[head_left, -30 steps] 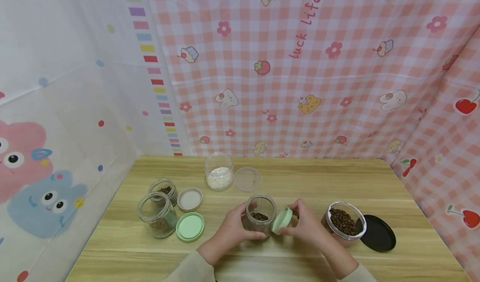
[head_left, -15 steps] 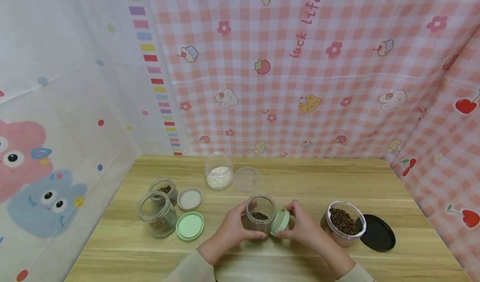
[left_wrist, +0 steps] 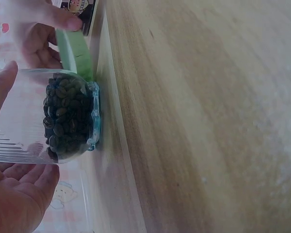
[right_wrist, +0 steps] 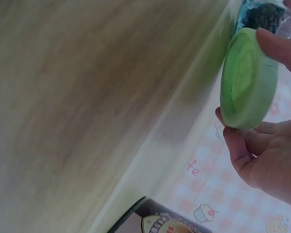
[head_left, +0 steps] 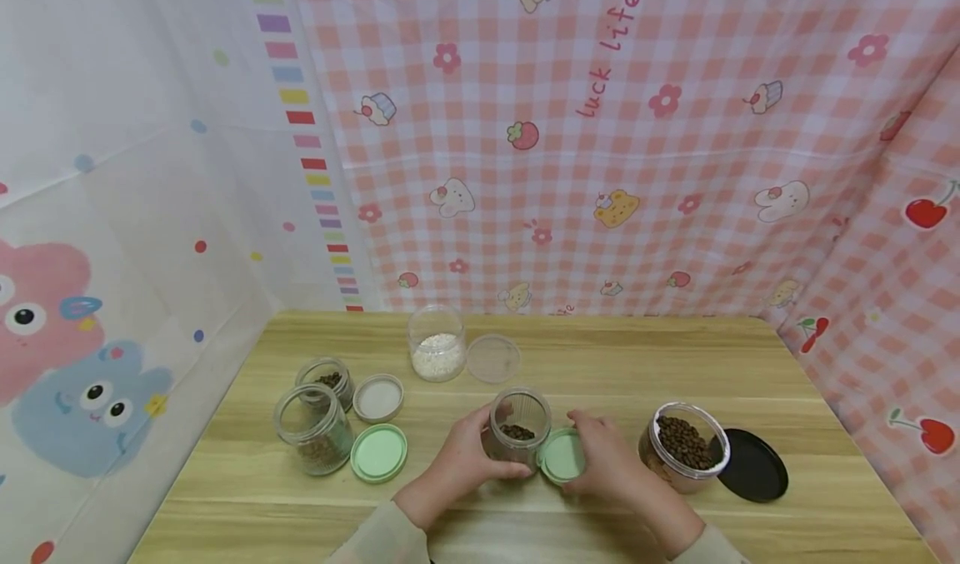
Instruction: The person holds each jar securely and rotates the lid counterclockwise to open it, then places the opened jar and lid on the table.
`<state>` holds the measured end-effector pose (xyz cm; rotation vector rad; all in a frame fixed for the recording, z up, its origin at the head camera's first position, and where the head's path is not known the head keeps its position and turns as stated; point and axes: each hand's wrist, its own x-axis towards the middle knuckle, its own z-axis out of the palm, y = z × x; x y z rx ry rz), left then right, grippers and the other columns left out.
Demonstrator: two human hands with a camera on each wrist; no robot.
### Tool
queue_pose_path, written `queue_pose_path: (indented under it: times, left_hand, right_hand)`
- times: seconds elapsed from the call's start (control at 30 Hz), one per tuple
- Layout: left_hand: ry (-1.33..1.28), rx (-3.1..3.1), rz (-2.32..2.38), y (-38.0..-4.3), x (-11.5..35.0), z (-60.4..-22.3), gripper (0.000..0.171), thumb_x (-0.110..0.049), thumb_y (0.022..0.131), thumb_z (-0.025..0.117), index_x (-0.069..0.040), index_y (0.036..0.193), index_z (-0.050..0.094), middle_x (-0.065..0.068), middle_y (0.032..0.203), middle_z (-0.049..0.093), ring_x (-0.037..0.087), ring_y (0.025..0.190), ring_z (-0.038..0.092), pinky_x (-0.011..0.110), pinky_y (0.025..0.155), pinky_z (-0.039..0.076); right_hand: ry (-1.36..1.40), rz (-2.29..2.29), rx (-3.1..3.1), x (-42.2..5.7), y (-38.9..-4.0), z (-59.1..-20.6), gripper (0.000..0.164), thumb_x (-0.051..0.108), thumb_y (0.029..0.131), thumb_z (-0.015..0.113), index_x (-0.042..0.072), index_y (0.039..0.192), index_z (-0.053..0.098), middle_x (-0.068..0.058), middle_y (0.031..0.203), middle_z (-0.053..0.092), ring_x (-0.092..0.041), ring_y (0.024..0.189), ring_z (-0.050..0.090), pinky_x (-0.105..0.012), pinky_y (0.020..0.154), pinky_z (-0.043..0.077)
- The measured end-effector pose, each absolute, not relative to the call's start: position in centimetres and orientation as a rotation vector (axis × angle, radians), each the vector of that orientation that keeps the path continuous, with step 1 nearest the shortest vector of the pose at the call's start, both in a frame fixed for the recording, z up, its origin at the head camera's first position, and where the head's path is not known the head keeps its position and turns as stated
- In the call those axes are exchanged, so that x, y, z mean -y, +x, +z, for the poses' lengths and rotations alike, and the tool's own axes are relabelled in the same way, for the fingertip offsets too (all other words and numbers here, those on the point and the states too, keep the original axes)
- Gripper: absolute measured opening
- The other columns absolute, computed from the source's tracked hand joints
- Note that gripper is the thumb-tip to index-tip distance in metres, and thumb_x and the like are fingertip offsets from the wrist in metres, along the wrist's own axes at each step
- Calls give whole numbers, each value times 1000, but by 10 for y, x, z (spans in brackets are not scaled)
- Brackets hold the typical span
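Observation:
A ribbed clear jar [head_left: 519, 421] with a layer of coffee beans at its bottom stands upright at the front middle of the table. My left hand [head_left: 463, 462] grips it from the left, thumb in front and fingers behind. Just right of the jar, my right hand [head_left: 611, 460] holds a pale green lid [head_left: 562, 456] by its edge, thumb and fingers on opposite sides. The right wrist view shows this lid [right_wrist: 247, 80] tilted close over the table. In the left wrist view, the beans [left_wrist: 70, 114] show through the jar wall, with the lid just beyond.
On the right, a wide tub [head_left: 682, 456] of coffee beans stands beside a black lid [head_left: 753, 466]. Two glass jars [head_left: 315, 431] sit at left, near a whitish lid [head_left: 378, 398] and a green lid [head_left: 379, 453]. Behind are a jar of white grains [head_left: 438, 354] and a clear lid [head_left: 493, 358].
The green lid in my right hand has gone from standing steeply on edge to lying flatter, its round face now turned up. My left hand and the jar have stayed in place.

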<state>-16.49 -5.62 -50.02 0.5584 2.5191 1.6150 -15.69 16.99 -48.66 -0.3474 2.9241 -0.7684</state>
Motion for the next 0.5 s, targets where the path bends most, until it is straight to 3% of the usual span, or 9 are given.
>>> queue_pose_path:
  times: [0.17, 0.5]
  left_hand:
    - [555, -2489, 1646, -165, 56, -500, 89, -33, 59, 89, -14, 136, 48, 7, 125, 61, 23, 118, 55, 38, 102, 44]
    - [542, -2490, 1644, -166, 56, -501, 87, -32, 60, 89, -13, 135, 49, 7, 125, 61, 23, 118, 55, 39, 102, 44]
  right_hand:
    - [-460, -632, -2913, -167, -158, -488, 94, 14, 40, 89, -6, 125, 52, -17, 120, 56, -36, 112, 47, -51, 97, 43]
    - [-460, -654, -2882, -165, -165, -491, 89, 3, 37, 86, -1, 120, 53, -10, 109, 51, -28, 100, 46, -47, 87, 48]
